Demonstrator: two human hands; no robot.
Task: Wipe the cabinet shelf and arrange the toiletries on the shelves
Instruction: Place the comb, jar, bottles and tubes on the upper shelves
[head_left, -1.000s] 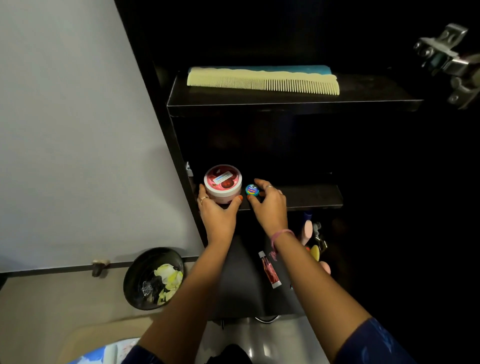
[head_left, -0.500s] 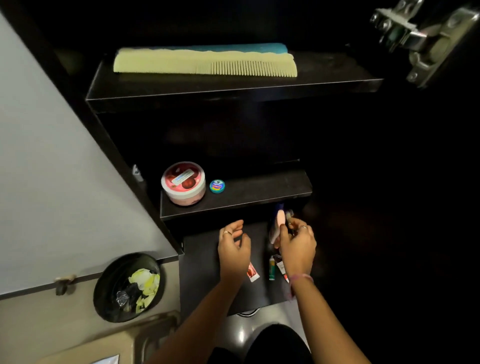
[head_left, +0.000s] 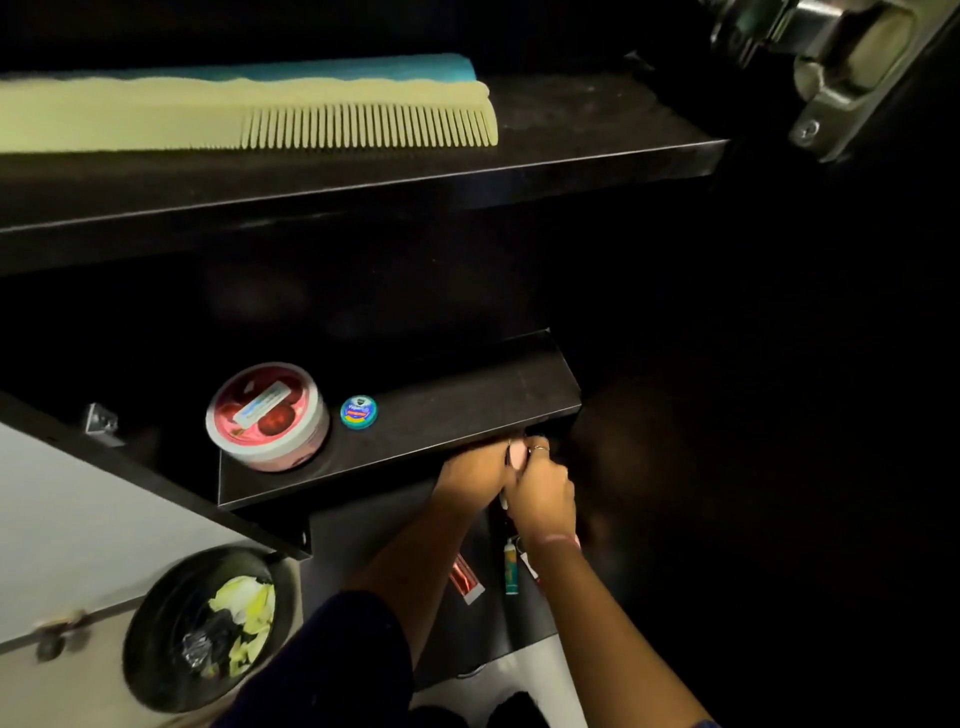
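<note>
My right hand (head_left: 543, 493) is shut on a small pink-capped bottle (head_left: 517, 456) just under the front edge of the middle shelf (head_left: 467, 405). My left hand (head_left: 467, 475) presses against it from the left; its fingers are hidden by the shelf and the right hand. A round pink jar (head_left: 267, 415) and a small blue-green tin (head_left: 358, 412) stand side by side on the middle shelf's left part. On the bottom shelf (head_left: 353, 540) a red sachet (head_left: 466, 577) and a green tube (head_left: 511, 569) lie between my forearms. A pale yellow comb (head_left: 311, 114) lies on the top shelf (head_left: 571, 156).
A black bin (head_left: 202, 629) with crumpled yellow and dark waste stands on the floor at lower left. A metal door hinge (head_left: 841, 67) juts out at top right. A blue item (head_left: 363, 70) lies behind the comb. The cabinet's right side is too dark to read.
Both hands left the jar and tin on the middle shelf and dropped to the bottom shelf. The right hand took hold of the pink-capped bottle, and the hands have now come together under the shelf edge.
</note>
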